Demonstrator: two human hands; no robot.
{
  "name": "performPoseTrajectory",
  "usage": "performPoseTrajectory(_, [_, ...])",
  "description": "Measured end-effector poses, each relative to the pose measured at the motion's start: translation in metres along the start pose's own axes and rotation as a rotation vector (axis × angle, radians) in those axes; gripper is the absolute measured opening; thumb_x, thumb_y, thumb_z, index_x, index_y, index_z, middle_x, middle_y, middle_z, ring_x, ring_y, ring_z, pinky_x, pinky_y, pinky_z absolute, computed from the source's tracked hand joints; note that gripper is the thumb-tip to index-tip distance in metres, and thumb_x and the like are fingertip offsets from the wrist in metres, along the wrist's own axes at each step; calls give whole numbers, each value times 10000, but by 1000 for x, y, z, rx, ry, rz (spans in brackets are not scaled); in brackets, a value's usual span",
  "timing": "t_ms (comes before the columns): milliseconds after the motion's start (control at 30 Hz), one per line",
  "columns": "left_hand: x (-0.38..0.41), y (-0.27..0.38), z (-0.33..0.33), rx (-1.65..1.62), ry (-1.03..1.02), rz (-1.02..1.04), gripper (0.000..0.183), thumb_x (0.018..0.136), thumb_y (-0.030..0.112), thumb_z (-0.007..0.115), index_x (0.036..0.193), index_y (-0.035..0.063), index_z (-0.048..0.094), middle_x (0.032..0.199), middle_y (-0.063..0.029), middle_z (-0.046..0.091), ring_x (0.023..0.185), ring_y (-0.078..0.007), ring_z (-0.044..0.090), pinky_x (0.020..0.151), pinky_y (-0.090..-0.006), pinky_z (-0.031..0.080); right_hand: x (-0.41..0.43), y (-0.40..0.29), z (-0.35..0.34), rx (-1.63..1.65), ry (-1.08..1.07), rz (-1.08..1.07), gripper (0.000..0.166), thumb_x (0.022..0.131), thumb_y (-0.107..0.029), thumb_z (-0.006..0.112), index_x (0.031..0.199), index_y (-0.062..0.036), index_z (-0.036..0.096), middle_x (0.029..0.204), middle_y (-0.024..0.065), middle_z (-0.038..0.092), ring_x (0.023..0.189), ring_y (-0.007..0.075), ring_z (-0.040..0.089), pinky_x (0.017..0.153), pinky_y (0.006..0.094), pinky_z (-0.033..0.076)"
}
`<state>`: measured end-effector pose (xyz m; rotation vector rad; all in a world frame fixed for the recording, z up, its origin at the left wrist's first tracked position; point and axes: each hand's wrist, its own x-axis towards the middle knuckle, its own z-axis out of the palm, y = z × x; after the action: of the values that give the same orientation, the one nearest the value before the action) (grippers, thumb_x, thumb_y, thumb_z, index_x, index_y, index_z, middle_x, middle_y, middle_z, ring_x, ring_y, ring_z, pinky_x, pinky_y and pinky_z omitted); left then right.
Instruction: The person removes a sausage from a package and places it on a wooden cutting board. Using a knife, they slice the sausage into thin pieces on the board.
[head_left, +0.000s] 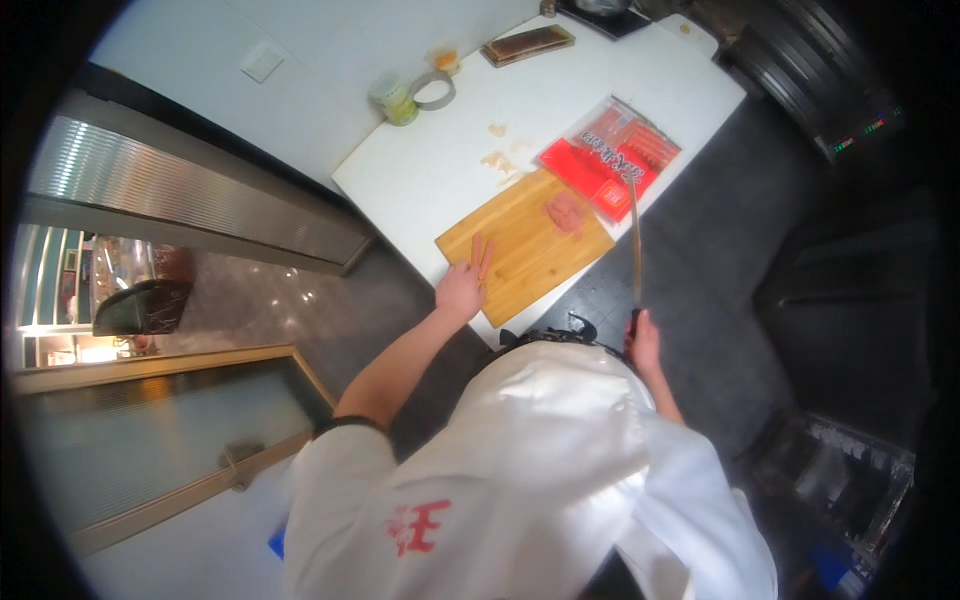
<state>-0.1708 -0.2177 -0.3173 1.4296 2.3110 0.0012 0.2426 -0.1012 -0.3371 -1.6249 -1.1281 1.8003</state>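
Observation:
My left hand (461, 291) is at the left edge of a bamboo cutting board (536, 255), its fingers on thin pink sausages (482, 256) that stick out past the fingertips. My right hand (643, 341) grips the black handle of a long knife (636, 244) beyond the table's right side, its blade pointing away from me. The blade's far end overlaps a red and clear plastic package (585, 169) of sausages bearing writing. On the board's far right part lies a small pile of pink cut pieces (565, 213).
The white table (420, 176) carries wet spills (499, 160), a green-labelled container (395, 101), a roll of tape (433, 91) and a long brown tray-like item (529, 46). Dark equipment (795, 67) stands at the far right. A framed glass door (172, 427) is on the left.

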Motion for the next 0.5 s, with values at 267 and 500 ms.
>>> performPoseTrajectory(267, [77, 16, 65, 35, 258, -202, 566, 1047, 391, 537, 1583, 221, 475, 1440, -51, 506, 1282, -303, 485, 1088, -422, 433, -34, -6, -16, -33, -23, -54, 590, 1123, -593, 407, 817, -111, 555, 593, -25, 446, 463, 103, 381, 440, 284, 293])
performPoseTrajectory(500, [71, 21, 73, 93, 145, -311, 668, 1051, 496, 532, 1613, 143, 458, 1504, -35, 462, 1250, -274, 439, 1104, -373, 367, -55, -16, -24, -39, -21, -67, 557, 1129, -567, 417, 832, -116, 555, 599, -38, 441, 482, 83, 384, 451, 271, 296])
